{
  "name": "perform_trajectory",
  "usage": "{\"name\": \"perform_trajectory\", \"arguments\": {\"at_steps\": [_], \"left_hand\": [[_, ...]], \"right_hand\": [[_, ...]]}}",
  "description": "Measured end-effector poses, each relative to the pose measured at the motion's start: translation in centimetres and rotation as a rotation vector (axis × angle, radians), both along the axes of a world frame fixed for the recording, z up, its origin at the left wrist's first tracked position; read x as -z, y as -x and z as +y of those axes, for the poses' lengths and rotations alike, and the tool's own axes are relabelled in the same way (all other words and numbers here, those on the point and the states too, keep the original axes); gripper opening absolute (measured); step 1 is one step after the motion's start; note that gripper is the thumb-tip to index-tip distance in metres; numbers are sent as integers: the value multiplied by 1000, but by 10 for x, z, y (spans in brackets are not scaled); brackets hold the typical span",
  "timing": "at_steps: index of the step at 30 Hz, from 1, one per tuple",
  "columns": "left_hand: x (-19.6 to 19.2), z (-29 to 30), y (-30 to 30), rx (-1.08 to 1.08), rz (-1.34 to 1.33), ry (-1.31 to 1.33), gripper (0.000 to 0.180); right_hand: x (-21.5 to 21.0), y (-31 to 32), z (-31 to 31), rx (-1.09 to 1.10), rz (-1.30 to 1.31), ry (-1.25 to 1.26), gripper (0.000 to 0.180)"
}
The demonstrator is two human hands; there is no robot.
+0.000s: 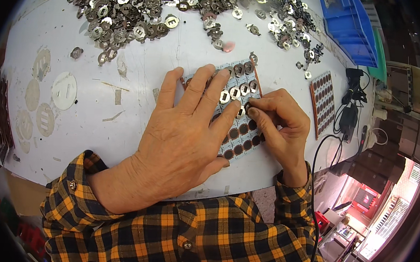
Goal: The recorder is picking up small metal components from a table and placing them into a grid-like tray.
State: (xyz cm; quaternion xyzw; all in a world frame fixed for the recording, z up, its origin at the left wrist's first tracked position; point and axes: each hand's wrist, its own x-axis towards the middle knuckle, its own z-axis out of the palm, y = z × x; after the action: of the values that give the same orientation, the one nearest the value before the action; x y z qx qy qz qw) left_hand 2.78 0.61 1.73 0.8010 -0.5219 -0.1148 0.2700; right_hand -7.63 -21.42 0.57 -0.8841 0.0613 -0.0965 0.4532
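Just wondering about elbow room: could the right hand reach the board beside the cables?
Probably yes: the right hand is close to the board, and the cables lie beyond it. That hand seems to pinch a disc, though.

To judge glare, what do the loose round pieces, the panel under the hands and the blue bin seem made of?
Loose round pieces: apparently shiny metal, from silvery glints. Panel: perhaps circuit-board laminate, pale blue, finely marked; finish unclear. Blue bin: likely semi-gloss plastic, from even colour.
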Motion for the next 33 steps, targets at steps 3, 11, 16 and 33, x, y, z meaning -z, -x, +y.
{"name": "perform_trajectory", "arguments": {"at_steps": [3, 11, 16, 33], "left_hand": [[-1, 2, 1, 0, 10, 5, 90], [-1, 4, 5, -5, -9, -25, 89], [0, 1, 5, 2, -13, -26, 88], [3, 2, 8, 1, -21, -9, 88]], "right_hand": [[-9, 1, -1, 13, 81, -71, 17], [-12, 3, 5, -6, 138, -44, 17], [-9, 10, 11, 89, 121, 60, 17], [-13, 4, 7, 51, 121, -26, 22]]}}
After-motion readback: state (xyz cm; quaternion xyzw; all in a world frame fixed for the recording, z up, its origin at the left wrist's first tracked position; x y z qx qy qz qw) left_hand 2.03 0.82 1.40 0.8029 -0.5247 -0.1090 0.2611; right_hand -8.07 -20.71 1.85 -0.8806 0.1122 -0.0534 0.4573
